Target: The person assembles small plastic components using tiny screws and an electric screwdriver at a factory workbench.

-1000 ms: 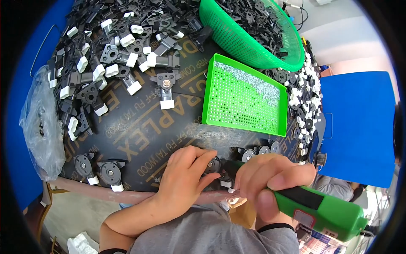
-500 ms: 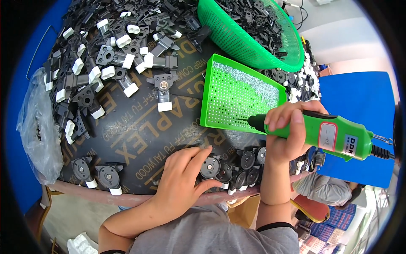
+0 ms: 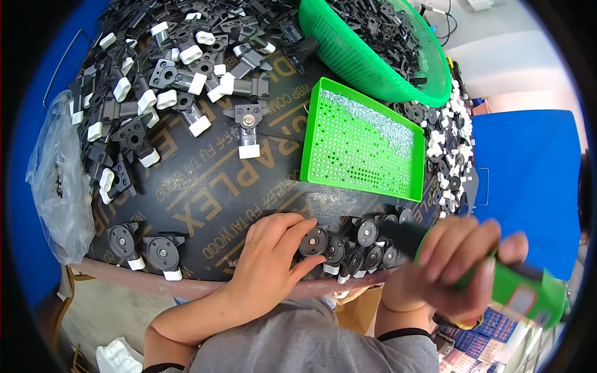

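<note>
My right hand [image 3: 457,264], blurred by motion, is wrapped round a green electric screwdriver [image 3: 540,295]. Its dark nose points left, close over the cluster of black round parts at the front right of the table. My left hand [image 3: 270,252] rests near the front edge, thumb and forefinger curved round a black round-plated part [image 3: 313,241] with a white end, touching its sides. Several similar black round parts [image 3: 368,232] stand close together just right of it. Two more, one being a black disc part [image 3: 163,253], stand apart at the front left.
A green perforated tray [image 3: 367,191] holds many small silvery screws. Behind it leans a green mesh basket [image 3: 354,62] full of black parts. Black parts with white ends [image 3: 134,138] heap up at the left and back, beside a clear plastic bag [image 3: 59,186].
My right hand has brought the screwdriver from over the screw tray down and nearer, toward the round parts. My left hand has stayed at the same part. The view has shifted slightly.
</note>
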Motion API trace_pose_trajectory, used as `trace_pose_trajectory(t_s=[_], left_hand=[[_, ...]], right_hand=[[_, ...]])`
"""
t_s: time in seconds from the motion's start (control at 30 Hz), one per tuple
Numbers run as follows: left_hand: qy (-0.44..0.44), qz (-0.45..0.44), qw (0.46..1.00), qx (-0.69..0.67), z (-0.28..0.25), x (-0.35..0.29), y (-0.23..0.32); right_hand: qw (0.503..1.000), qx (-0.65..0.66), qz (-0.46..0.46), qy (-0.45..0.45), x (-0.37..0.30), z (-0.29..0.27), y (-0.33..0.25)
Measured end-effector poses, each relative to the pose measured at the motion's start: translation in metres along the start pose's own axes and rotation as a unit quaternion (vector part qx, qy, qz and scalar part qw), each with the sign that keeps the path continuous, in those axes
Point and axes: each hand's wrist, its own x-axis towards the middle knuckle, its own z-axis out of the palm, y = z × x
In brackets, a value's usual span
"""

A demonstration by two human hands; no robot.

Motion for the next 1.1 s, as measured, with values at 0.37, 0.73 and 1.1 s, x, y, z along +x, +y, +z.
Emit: trace_pose_trajectory(t_s=[0.37, 0.73, 1.1], left_hand=[[-0.007, -0.009, 1.000, 0.000, -0.003, -0.003, -0.002], [-0.003, -0.006, 1.000, 0.021, -0.002, -0.003, 0.000], [0.031, -0.002, 0.998, 0.052, 0.005, -0.002, -0.002]], right_hand=[[0.970, -0.035, 0.012, -0.242, -0.022, 0.013, 0.028], [0.980, -0.061, 0.048, -0.184, -0.026, 0.016, 0.029], [0.998, -0.054, 0.018, 0.029, 0.018, -0.032, 0.073]])
